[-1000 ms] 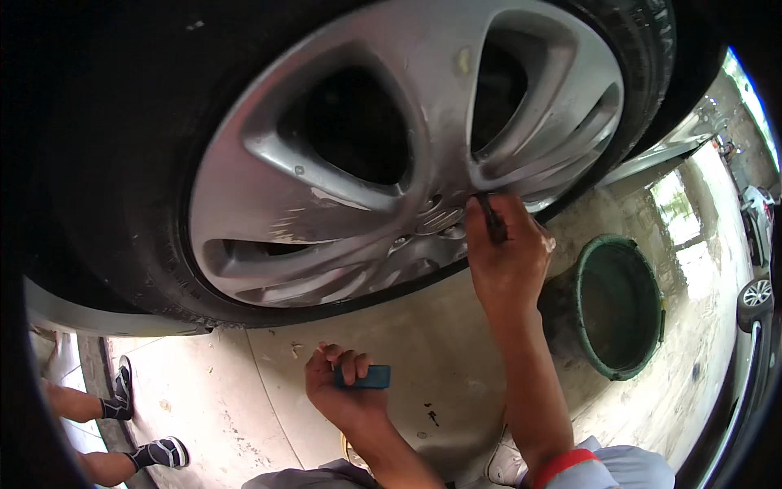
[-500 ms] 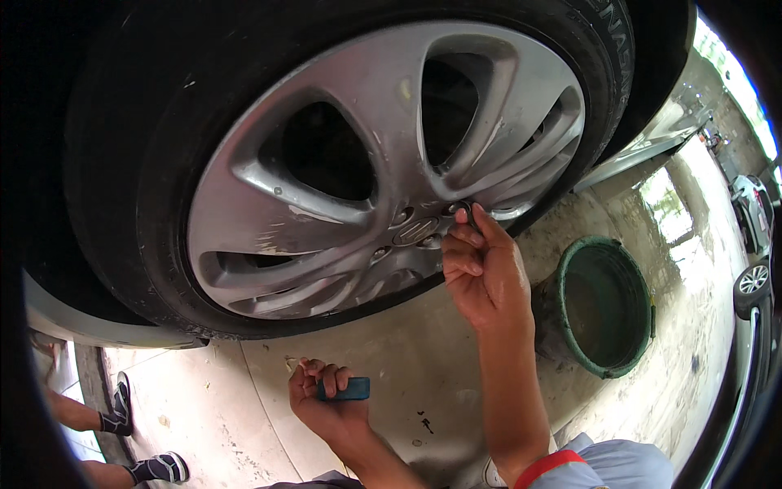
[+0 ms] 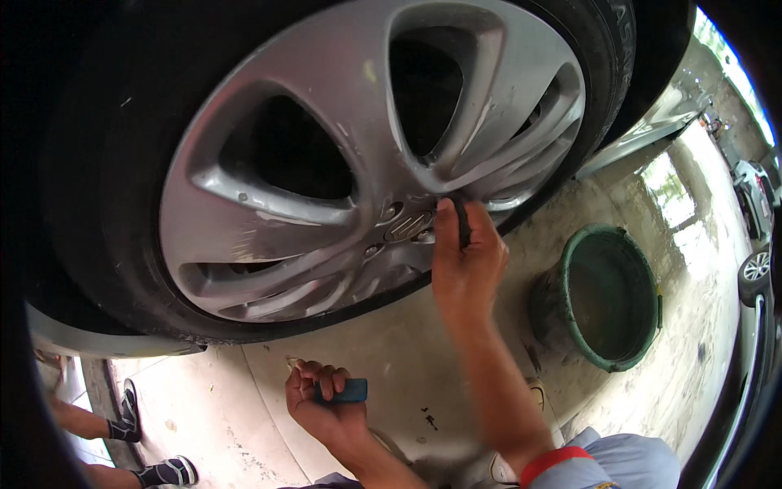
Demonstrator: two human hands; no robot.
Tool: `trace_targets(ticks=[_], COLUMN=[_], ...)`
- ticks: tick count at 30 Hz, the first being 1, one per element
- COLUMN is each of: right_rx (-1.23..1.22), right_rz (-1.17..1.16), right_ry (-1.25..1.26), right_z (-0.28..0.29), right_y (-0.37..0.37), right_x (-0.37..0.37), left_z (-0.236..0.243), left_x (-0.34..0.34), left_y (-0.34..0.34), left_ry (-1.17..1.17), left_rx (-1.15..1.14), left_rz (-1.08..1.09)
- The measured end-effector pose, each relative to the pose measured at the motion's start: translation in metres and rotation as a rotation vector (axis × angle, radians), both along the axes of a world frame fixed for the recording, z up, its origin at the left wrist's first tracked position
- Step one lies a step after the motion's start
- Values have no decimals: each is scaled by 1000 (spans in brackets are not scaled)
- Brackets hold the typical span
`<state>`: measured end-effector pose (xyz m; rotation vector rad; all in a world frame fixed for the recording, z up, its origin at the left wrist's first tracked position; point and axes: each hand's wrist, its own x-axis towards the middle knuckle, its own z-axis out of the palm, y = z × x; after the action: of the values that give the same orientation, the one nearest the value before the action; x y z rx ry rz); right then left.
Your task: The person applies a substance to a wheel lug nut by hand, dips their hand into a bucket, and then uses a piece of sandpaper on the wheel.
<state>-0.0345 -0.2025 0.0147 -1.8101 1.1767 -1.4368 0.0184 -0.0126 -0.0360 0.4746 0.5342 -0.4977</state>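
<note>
Gripping a small dark piece (image 3: pixel 463 224) btwn thumb & fingers, the right hand (image 3: pixel 470 257) is up by the middle of a silver wheel (image 3: pixel 362 134) in the head view (only view avail.); that grip is closed, tho whether the piece actually touches the metal is hidden, can't tell. Left hand (image 3: pixel 322 399), lower down & well apart from the wheel, has its grip curled round a blue block (image 3: pixel 349 390), one end sticking out past the fingers. Wheel sits in its black tyre (image 3: pixel 106 204), upper part of view, w/ the oval badge (image 3: pixel 408 227) just left of the right hand. Progress, judging only from how things lie: work nr the badge looks under way, prob. unfinished, b/c the dark piece is up there in hand; blue block is off the wheel. Badge is in place, some bolts (image 3: pixel 392 212) visible beside it. Pale scuffs (image 3: pixel 287 218) show on the wheel; whether those spots are done or left, unclear. Green bucket (image 3: pixel 551 303) stands on the floor (image 3: pixel 212 391), right of the right hand, neither hand touching it
</note>
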Motion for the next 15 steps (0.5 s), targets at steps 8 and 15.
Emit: trace_targets(ticks=[8,15], right_rx=[-427,64], right_rz=[284,252], right_ry=[394,271], right_z=[7,9], right_y=[-24,1], right_x=[-30,-21], left_z=[-9,-3], left_x=[-6,-5], left_y=[0,3], left_ry=[-30,-21], left_rx=[-59,-72], left_rz=[-60,-33])
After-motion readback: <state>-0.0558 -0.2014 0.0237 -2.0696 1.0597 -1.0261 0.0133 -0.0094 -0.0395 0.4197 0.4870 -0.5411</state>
